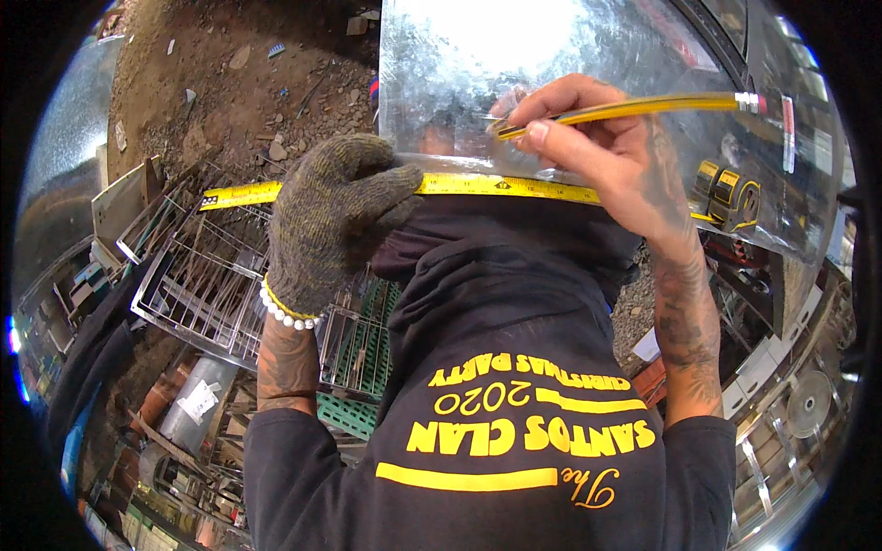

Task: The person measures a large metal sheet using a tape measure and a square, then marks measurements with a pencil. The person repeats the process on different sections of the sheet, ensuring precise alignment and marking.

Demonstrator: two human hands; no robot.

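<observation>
My left hand (333, 216), in a dark grey knitted glove, is closed over the yellow blade of a tape measure (505, 187). The blade's end sticks out to the left of the glove. Its yellow and black case (735, 196) rests at the right, on a shiny metal sheet (432, 87). The blade runs along the sheet's near edge, passing under my right wrist. My bare right hand (602, 151) grips a yellow and black striped pencil (666, 106) between thumb and fingers. The pencil's point is at the sheet's surface, and its eraser end points right.
Dirt ground (230, 73) with small stones and scraps lies at the far left. Below my left arm stand a wire rack (202, 298) and a green perforated panel (354, 413). A grey cylinder (197, 404) lies lower left. Metal frames crowd the lower right.
</observation>
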